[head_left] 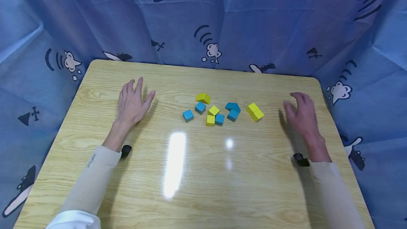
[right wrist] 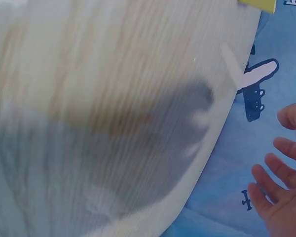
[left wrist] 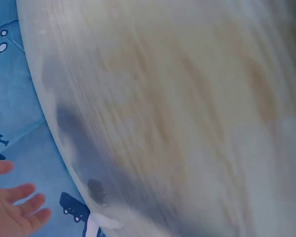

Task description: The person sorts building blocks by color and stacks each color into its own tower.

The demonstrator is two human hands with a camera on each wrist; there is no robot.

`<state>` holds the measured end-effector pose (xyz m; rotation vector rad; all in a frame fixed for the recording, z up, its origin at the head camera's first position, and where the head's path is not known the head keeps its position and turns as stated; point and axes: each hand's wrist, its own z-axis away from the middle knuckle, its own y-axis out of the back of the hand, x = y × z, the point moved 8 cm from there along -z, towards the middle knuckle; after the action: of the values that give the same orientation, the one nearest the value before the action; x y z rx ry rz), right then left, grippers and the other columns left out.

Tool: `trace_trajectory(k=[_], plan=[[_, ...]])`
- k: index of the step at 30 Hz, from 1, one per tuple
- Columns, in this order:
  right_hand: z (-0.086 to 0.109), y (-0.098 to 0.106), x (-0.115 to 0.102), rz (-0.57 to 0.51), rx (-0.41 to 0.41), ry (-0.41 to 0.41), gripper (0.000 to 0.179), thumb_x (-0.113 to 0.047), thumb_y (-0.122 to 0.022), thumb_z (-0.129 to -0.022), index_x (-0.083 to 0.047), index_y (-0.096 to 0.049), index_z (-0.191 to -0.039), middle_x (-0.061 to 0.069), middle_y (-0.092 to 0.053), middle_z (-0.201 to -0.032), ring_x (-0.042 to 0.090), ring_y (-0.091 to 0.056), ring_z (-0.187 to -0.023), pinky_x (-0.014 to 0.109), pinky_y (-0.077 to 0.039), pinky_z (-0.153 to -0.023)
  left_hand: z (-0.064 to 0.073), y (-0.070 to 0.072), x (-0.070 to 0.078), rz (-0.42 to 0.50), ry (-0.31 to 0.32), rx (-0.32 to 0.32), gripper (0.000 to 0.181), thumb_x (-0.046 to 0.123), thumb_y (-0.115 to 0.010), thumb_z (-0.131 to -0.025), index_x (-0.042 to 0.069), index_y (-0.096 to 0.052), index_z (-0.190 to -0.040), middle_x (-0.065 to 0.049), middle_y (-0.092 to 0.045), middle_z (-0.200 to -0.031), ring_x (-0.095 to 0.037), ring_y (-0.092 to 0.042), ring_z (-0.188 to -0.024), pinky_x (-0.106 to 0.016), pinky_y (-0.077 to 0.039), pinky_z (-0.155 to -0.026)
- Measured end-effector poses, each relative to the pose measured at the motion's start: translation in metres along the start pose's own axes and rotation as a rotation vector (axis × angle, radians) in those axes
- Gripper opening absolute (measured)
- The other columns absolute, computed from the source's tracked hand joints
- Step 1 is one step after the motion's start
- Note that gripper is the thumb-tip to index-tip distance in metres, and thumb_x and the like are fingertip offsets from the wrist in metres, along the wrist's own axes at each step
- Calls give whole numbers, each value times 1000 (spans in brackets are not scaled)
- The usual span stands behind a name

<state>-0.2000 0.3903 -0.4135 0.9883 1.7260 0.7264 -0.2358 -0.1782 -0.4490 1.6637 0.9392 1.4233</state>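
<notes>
Small yellow and blue wooden blocks lie in a loose group at the middle of the table in the head view. To the left of them, my left hand (head_left: 131, 103) hovers over the wood with fingers spread, holding nothing. A blue cube (head_left: 188, 115) is the block nearest to it. On the other side, my right hand (head_left: 303, 116) hangs above the table, fingers loosely bent and nothing held. Closest to this hand are two touching yellow blocks (head_left: 255, 112). Both wrist views show the hands' fingers (left wrist: 23, 207) (right wrist: 271, 177) at the frame edge, away from any block.
Between the hands also lie a yellow roof-shaped block (head_left: 202, 98), a blue angled block (head_left: 233, 107), yellow cubes (head_left: 210, 120) and more blue cubes (head_left: 219, 119). A blue patterned curtain (head_left: 190, 17) hangs behind and beside the wooden table (head_left: 254, 193). Light glares off the tabletop.
</notes>
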Motion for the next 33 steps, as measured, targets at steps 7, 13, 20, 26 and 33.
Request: trace_trajectory(k=[7, 13, 20, 26, 33], plan=[[1, -4, -16, -81, -16, -41, 35, -11, -60, -103, 9, -58, -132, 32, -54, -129, 50, -49, -118, 63, -37, -97, 2, 1, 12, 133, -2, 45, 70, 51, -44, -107, 3, -35, -157, -32, -40, -148, -49, -41, -133, -62, -36, -108], [2, -11, -32, -112, -17, -21, 33, -7, -61, -102, 9, -59, -130, 31, -58, -125, 47, -53, -114, 59, -42, -95, 7, -2, 24, 242, 18, 23, 72, 54, -44, -106, 5, -35, -158, -29, -43, -148, -46, -44, -133, -63, -39, -106], [2, -20, -50, -145, -21, -9, 32, -5, -63, -101, 7, -60, -130, 27, -60, -124, 43, -56, -114, 58, -46, -95, 11, -8, 35, 327, 22, 13, 72, 54, -43, -106, 4, -37, -157, -27, -45, -148, -45, -45, -134, -63, -41, -105], [2, -28, -64, -182, -36, -8, 31, -5, -63, -101, 6, -61, -129, 27, -61, -122, 42, -58, -111, 57, -48, -93, 14, -11, 47, 391, 14, 12, 68, 52, -45, -107, 3, -42, -154, -24, -50, -143, -41, -56, -121, -59, -48, -95], [4, -40, -81, -172, -80, -4, 33, -10, -64, -102, 3, -60, -132, 22, -61, -126, 38, -58, -112, 56, -50, -93, 17, -18, 62, 476, 13, -34, 68, 53, -45, -107, 3, -43, -153, -23, -52, -141, -38, -57, -118, -55, -49, -94]])
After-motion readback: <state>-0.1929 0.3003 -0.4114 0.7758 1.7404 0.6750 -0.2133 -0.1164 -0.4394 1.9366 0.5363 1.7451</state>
